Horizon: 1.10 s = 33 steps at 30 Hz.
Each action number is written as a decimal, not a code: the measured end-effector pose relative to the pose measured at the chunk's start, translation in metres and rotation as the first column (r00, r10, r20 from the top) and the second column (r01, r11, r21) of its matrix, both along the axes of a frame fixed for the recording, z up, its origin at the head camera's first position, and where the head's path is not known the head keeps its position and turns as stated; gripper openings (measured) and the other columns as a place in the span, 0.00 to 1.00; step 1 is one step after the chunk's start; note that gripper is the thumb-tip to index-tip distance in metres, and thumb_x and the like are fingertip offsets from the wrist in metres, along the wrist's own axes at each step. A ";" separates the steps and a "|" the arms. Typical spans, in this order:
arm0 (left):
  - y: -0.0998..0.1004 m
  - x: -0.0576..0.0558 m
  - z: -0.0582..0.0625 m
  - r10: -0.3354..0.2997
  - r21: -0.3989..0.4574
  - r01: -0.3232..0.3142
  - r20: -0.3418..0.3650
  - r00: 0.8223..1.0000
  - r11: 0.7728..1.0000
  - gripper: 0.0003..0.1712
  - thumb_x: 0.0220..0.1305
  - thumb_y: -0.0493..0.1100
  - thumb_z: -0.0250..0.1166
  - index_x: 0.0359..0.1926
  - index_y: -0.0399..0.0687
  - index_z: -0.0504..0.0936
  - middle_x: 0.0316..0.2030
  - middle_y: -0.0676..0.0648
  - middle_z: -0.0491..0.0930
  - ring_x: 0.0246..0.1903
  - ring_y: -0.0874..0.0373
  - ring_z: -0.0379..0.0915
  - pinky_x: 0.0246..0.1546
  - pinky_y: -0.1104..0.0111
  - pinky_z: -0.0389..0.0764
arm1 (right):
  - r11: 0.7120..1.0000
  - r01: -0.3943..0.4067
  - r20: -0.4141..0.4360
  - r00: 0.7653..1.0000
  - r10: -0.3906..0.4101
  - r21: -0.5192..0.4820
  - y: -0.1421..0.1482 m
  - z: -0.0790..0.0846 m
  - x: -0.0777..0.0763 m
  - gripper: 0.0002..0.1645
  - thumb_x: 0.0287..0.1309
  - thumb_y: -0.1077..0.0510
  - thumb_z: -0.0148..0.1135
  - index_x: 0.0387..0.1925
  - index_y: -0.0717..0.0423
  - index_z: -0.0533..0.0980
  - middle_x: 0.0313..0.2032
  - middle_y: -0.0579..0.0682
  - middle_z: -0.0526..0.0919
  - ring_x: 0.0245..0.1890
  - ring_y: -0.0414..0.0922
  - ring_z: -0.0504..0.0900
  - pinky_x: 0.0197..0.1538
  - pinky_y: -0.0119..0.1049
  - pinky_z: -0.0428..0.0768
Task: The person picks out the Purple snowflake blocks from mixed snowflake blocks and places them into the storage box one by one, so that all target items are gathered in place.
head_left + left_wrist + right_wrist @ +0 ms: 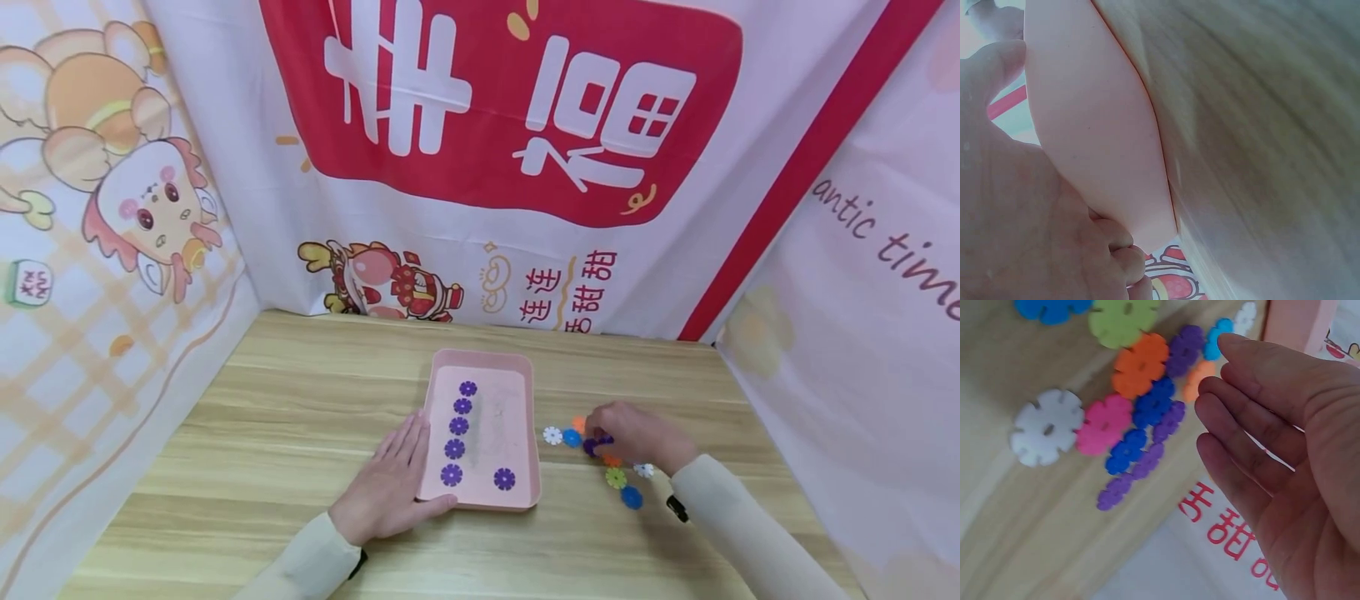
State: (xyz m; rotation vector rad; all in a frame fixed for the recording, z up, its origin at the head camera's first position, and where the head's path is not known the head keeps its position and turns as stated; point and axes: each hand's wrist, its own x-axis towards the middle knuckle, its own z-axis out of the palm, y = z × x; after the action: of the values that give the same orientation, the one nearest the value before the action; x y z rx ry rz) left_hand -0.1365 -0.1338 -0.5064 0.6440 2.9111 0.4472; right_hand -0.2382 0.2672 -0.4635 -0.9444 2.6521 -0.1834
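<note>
A pink tray (pixel 483 500) lies on the table with several purple snowflake discs (pixel 458 426) in a column along its left side. One more purple disc (pixel 505 479) sits at its near right. My left hand (pixel 386 492) rests against the tray's left wall, fingers extended along it and thumb at the near edge; the left wrist view shows the hand beside the pink wall (pixel 1097 125). Over the loose discs right of the tray is my right hand (pixel 633 435). In the right wrist view its fingers (pixel 1235 456) are loosely bent, nothing visible between them, close to an orange disc (pixel 1199 380).
Loose discs lie in a cluster: white (pixel 1047 428), pink (pixel 1105 425), blue (pixel 1155 403), lime green (pixel 1124 322), orange and purple. Printed cloth (pixel 510 108) hangs behind the wooden table (pixel 315 417), with more cloth at the left and right sides.
</note>
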 end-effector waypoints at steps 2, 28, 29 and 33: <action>0.000 0.000 0.000 0.001 0.000 -0.001 0.002 1.000 1.000 0.66 0.69 0.79 0.55 0.83 0.30 0.46 0.85 0.32 0.40 0.85 0.37 0.38 0.84 0.45 0.51 | 1.000 -0.006 -0.023 1.000 0.005 -0.017 0.002 -0.007 0.000 0.10 0.60 0.61 0.78 0.43 0.52 0.87 0.41 0.47 0.91 0.41 0.44 0.87 0.50 0.44 0.90; 0.001 0.001 0.001 0.003 -0.012 -0.003 -0.015 1.000 1.000 0.67 0.68 0.80 0.54 0.83 0.30 0.47 0.84 0.32 0.41 0.85 0.37 0.40 0.84 0.45 0.52 | 0.979 0.191 0.151 0.972 -0.179 -0.067 0.006 -0.026 -0.020 0.17 0.52 0.59 0.83 0.42 0.45 0.85 0.36 0.38 0.85 0.37 0.38 0.80 0.47 0.34 0.89; 0.001 0.001 0.001 0.004 -0.012 -0.005 -0.012 1.000 1.000 0.67 0.68 0.80 0.54 0.83 0.30 0.47 0.84 0.32 0.41 0.85 0.37 0.40 0.84 0.44 0.51 | 0.977 0.203 0.162 0.968 -0.190 -0.066 0.006 -0.026 -0.021 0.17 0.51 0.59 0.84 0.41 0.44 0.85 0.36 0.38 0.85 0.37 0.39 0.80 0.47 0.35 0.89; 0.001 0.001 0.002 0.011 -0.007 -0.011 0.003 1.000 1.000 0.67 0.68 0.80 0.54 0.83 0.31 0.47 0.85 0.33 0.40 0.85 0.38 0.39 0.84 0.44 0.51 | 0.971 0.236 0.203 0.954 -0.222 -0.049 0.005 -0.026 -0.025 0.16 0.50 0.59 0.84 0.37 0.41 0.84 0.34 0.38 0.85 0.36 0.40 0.80 0.48 0.36 0.89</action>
State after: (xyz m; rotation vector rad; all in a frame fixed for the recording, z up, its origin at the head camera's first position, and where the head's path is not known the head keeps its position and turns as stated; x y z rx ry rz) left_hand -0.1355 -0.1329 -0.5048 0.6253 2.9135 0.4381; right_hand -0.2628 0.2721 -0.4893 -0.6009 2.5784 -0.4075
